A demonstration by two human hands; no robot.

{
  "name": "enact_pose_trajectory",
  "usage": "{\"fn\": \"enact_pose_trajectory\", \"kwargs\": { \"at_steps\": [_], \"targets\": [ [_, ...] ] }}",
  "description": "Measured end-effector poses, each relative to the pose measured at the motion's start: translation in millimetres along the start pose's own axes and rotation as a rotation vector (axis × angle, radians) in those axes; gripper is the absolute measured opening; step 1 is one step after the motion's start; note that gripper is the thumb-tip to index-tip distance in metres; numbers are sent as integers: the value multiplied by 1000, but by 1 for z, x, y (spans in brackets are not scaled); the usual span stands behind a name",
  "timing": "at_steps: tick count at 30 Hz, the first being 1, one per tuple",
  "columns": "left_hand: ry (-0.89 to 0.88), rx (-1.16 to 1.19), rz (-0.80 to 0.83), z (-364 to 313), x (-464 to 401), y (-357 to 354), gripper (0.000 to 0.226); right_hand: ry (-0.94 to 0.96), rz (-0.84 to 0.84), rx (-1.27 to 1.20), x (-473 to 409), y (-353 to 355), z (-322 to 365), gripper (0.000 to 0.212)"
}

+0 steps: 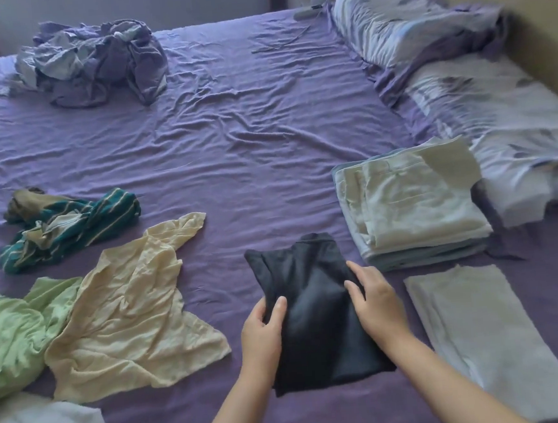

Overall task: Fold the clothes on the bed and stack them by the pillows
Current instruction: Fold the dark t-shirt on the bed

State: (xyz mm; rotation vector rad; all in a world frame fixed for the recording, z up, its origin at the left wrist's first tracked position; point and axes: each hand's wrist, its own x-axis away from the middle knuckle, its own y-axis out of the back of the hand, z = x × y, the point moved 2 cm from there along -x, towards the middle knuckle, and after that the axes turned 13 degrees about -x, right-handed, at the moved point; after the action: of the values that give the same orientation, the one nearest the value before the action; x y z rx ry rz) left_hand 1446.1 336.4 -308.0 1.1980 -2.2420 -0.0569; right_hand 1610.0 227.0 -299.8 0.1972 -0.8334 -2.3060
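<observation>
A folded black garment is held at its left edge by the left hand, thumb on top and fingers curled under. The right hand is laid flat on its right side, fingers nearly straight. The garment lies on the purple sheet, near the front. Just right of it a pale folded cloth is spread, and beyond that a folded stack is set against the pillows. To the left, unfolded cream, green and striped teal clothes are scattered; a crumpled bluish heap is seen at the far corner.
</observation>
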Motion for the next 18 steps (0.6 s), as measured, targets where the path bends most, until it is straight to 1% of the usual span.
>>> {"fn": "enact_pose_trajectory", "kwargs": {
  "at_steps": [5, 9, 12, 14, 17, 18],
  "targets": [
    [-28, 45, 132, -27, 40, -96, 17, -5, -107, 56, 17, 99, -55, 36],
    [-11, 1, 239, -43, 69, -178, 29, -55, -173, 119, 31, 174, -108, 35],
    [-11, -60, 291, -41, 81, -230, 36, -92, -202, 173, 37, 212, -146, 34],
    [-11, -112, 308, -34, 86, -259, 37, -126, -188, 184, 38, 228, -170, 35],
    [-1, -228, 311, -18, 89, -290, 26, -223, -128, 246, 39, 236, -204, 36],
    [7, -273, 305, -13, 90, -298, 27, -251, -95, 270, 40, 235, -215, 37]
  ]
}}
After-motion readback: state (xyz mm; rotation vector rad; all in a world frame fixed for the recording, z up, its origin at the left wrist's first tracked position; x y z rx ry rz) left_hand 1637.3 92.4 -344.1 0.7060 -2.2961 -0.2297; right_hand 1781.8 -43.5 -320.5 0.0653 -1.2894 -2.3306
